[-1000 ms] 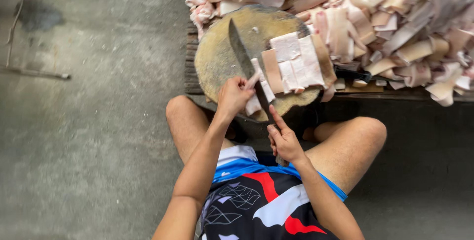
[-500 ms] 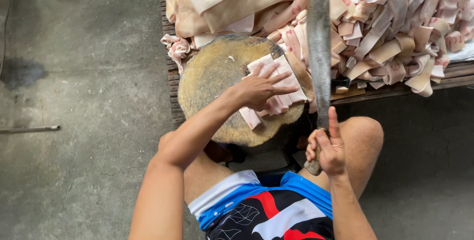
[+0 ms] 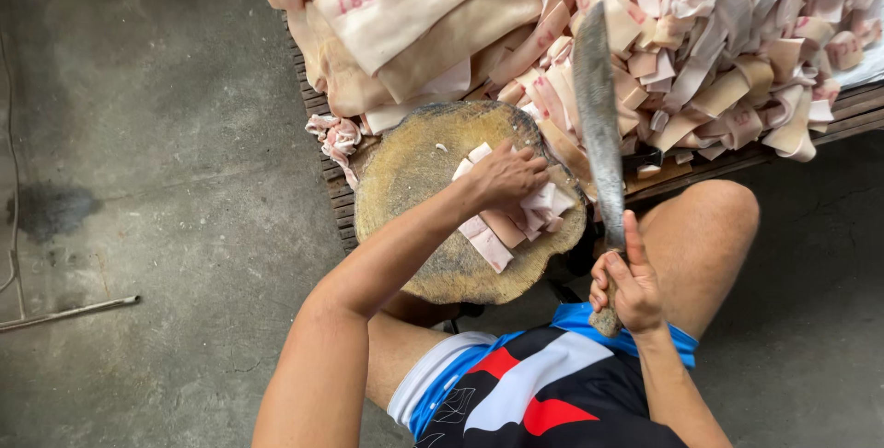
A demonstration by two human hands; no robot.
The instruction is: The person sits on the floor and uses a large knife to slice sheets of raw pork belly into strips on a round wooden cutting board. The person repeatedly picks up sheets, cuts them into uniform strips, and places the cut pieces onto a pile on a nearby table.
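Note:
My left hand (image 3: 505, 177) rests flat on a bunch of cut pale pink meat strips (image 3: 516, 218) lying on a round wooden chopping block (image 3: 405, 190). My right hand (image 3: 628, 280) is closed around the handle of a long cleaver (image 3: 597, 126). The blade points away from me, raised to the right of the block over the heap of meat. Both my bare knees flank the block.
A big heap of pale skin-on meat slabs and cut strips (image 3: 700, 34) covers a low slatted wooden platform (image 3: 322, 144) behind the block. Grey concrete floor (image 3: 157, 162) spreads to the left, with a thin metal rod (image 3: 64, 313) and a dark stain on it.
The cleaver has swung off the block and up to the right, blade now pointing away. My left hand has moved onto the cut strips and gathers them.

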